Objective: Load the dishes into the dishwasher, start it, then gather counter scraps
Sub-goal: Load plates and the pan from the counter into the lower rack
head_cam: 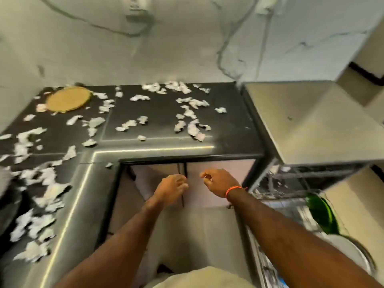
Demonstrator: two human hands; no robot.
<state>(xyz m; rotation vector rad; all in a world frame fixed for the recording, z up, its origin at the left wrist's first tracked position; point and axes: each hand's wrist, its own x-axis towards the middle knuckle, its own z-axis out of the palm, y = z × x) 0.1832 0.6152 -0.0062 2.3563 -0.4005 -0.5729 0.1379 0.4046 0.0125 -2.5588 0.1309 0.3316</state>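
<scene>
Black counter (pixel 166 113) bent like an L, sprinkled all over with torn white paper scraps (pixel 193 127), with more scraps down the left side and a round tan mat (pixel 68 98) at the far left corner. Both hands low down, below the counter's front edge, in front of two pale cupboard doors (pixel 218 169). Left hand (pixel 172 189) right at the dark gap between the doors, fingers curled in; hard to tell if hooked on a door edge or holding nothing. Right hand (pixel 220 182), with an orange band (pixel 233 191) at the wrist, just beside it, fingers loosely curled, nothing seen inside. Open dishwasher rack (pixel 291 179) off to the right, under a steel top (pixel 311 121), with a green plate (pixel 321 213) and a white bowl (pixel 351 250) lower down, blurry. Right hand nearer to the dishwasher. Probably loading about done, with closing and starting to come. Scraps up and away from both sets of fingers, spread wide across; left hand nearer to the big left bunch. Plenty of flat room on top for sweeping. Careful at the counter's shiny front edge: easy to push bits off onto the floor.
</scene>
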